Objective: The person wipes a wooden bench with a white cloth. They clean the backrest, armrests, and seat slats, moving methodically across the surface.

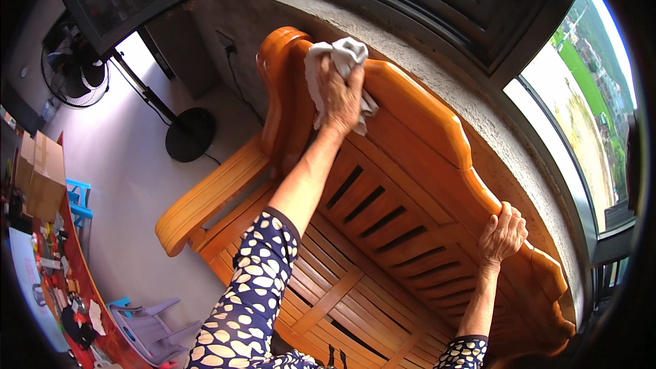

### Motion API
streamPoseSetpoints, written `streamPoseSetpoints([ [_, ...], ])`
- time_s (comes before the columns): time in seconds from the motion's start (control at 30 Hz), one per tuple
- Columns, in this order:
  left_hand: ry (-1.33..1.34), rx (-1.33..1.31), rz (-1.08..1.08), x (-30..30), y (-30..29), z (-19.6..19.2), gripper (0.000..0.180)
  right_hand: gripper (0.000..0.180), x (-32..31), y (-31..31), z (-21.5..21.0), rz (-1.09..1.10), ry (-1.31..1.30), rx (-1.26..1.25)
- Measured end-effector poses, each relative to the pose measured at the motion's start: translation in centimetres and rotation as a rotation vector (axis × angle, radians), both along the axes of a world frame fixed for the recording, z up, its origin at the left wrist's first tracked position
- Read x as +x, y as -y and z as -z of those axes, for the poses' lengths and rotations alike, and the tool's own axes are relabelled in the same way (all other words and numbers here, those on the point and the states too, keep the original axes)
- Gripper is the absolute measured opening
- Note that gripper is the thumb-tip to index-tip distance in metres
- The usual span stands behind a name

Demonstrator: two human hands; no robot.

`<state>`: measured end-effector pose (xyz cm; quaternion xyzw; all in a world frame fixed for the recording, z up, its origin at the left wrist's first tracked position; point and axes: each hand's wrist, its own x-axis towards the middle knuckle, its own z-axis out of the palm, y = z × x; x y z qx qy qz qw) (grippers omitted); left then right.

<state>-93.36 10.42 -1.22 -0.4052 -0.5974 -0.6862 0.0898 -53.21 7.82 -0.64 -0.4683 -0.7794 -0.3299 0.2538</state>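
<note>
Single head-worn fisheye view, looking steeply down at close range. Wooden bench (383, 219) fills centre; window (581, 96) toward two o'clock; floor (137, 184) toward nine o'clock. Forearms enter from six o'clock.

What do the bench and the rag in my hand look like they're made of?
The bench looks like solid wood with a glossy orange-brown varnish: its slats show grain, and its curved top rail shines. The rag under the left hand looks like soft white cloth, possibly cotton: it is crumpled and folds loosely.
</note>
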Motion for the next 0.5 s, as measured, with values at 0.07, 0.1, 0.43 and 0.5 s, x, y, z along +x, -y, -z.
streamPoseSetpoints([
  [0.07, 0.030, -0.155, 0.043, -3.2, -1.1, -0.3, 0.043, 0.045, -0.2, 0.0, -0.1, -0.006, -0.002, -0.003],
  [0.1, 0.000, -0.285, 0.057, -4.6, -1.2, -0.1, 0.053, 0.045, -0.4, 0.0, -0.1, -0.010, -0.003, -0.006],
  [0.43, -0.164, -0.050, 0.183, 6.9, 0.0, -3.4, 0.035, 0.045, -0.5, 0.0, -0.5, 0.000, 0.003, 0.029],
  [0.5, -0.375, -0.171, 0.134, 9.4, 1.3, -3.4, 0.040, 0.043, -0.7, 0.1, -0.6, -0.003, 0.008, 0.023],
])
